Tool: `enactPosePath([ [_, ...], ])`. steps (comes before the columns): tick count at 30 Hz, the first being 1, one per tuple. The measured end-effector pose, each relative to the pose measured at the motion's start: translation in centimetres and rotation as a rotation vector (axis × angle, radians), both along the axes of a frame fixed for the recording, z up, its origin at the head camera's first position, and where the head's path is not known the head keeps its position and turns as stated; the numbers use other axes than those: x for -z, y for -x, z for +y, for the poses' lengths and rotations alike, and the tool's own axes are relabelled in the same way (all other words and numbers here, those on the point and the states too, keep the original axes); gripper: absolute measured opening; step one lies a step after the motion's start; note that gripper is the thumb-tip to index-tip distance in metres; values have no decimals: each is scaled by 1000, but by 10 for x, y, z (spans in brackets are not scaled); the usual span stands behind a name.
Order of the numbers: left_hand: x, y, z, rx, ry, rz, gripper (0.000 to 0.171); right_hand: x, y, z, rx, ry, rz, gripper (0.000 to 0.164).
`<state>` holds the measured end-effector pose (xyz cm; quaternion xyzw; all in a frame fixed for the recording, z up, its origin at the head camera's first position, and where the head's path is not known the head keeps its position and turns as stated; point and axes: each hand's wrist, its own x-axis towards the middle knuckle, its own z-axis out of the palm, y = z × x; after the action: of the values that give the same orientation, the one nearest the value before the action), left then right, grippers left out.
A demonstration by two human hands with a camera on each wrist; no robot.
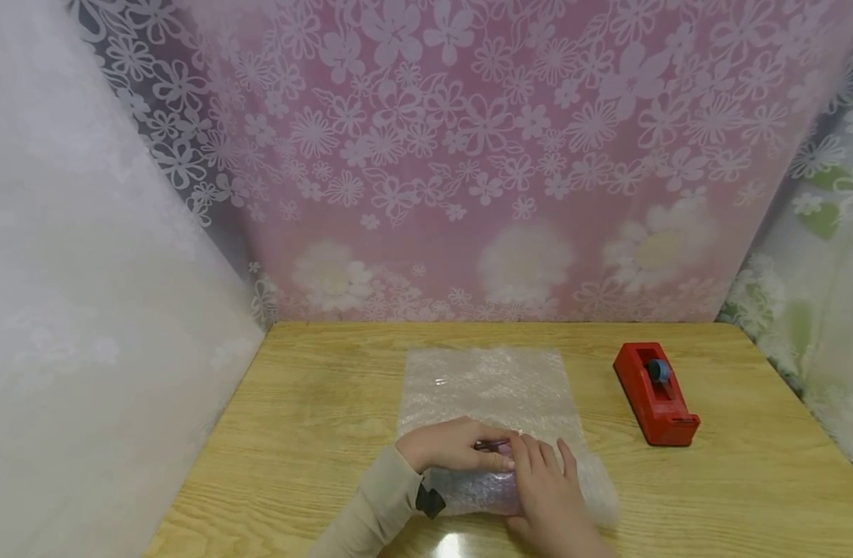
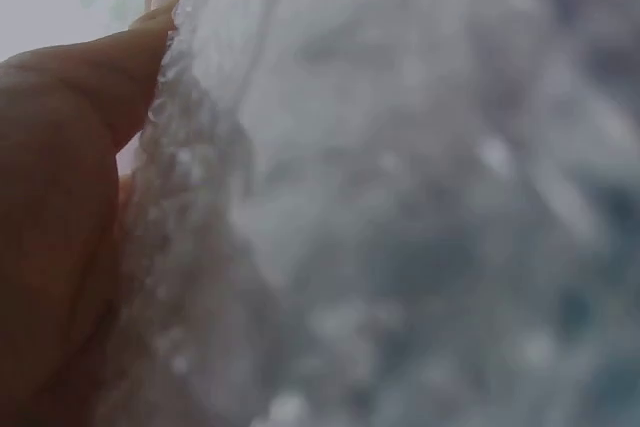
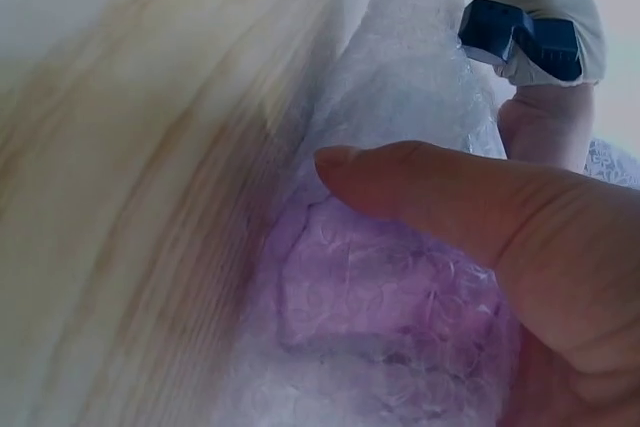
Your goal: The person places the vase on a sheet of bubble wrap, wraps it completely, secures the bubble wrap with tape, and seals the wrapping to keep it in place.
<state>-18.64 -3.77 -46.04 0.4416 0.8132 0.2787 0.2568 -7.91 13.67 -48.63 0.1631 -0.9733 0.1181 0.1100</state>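
Observation:
A sheet of clear bubble wrap [image 1: 485, 380] lies on the table, its near part rolled around a purple item [image 3: 370, 287] whose kind I cannot tell. My left hand [image 1: 454, 446] holds the roll from its left and far side, fingers over the top and thumb nearer me. A dark purple edge [image 1: 492, 445] shows between that thumb and forefinger. From the right, my right hand [image 1: 548, 492] grips the same roll, its fingers laid over the top. Its thumb [image 3: 420, 182] presses the near side. In the left wrist view, blurred bubble wrap [image 2: 380, 167] covers most of the picture.
A red tape dispenser [image 1: 655, 395] with a blue-cored roll stands right of the wrap on the wooden table [image 1: 315, 403]. Flowered cloth [image 1: 468, 155] hangs behind the table and on both sides. A dark strap clip [image 1: 429, 501] sits at my left cuff.

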Motion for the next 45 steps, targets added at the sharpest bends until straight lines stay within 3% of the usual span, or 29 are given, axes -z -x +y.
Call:
enactPosePath([
  [2, -1, -2, 0, -20, 19, 41, 56, -1, 1, 1, -4, 5, 6, 106],
  [5, -4, -7, 1, -43, 49, 175, 57, -1, 2, 3, -11, 9, 12, 107],
  [9, -12, -21, 5, -88, 97, 438, 55, -2, 3, 4, -9, 10, 8, 107],
  [15, -24, -56, 9, -213, 221, 841, 45, -2, 3, 4, -12, 11, 21, 100],
  [19, -20, -85, 16, -276, 273, 1026, 52, -1, 4, 3, -24, 14, 74, 82],
  [22, -10, -102, 24, -293, 351, 1085, 74, -1, 5, 3, -34, 18, 84, 74],
  [25, 0, -111, 32, -314, 475, 1049, 101, -1, 6, 3, -39, 22, 64, 76],
  [27, 8, -113, 35, -348, 497, 1060, 113, -2, 6, 3, -37, 21, 52, 81],
  [32, 29, -103, 40, -473, 330, 1262, 97, -4, 9, 2, -12, 19, -1, 85],
  [34, 34, -97, 42, -500, 292, 1294, 95, -4, 11, 2, 3, 17, -22, 85],
  [38, 36, -92, 45, -502, 305, 1254, 101, -5, 12, 1, 18, 22, -41, 82],
  [45, 39, -82, 49, -516, 251, 1288, 62, -5, 17, 5, 24, 25, -57, 79],
])
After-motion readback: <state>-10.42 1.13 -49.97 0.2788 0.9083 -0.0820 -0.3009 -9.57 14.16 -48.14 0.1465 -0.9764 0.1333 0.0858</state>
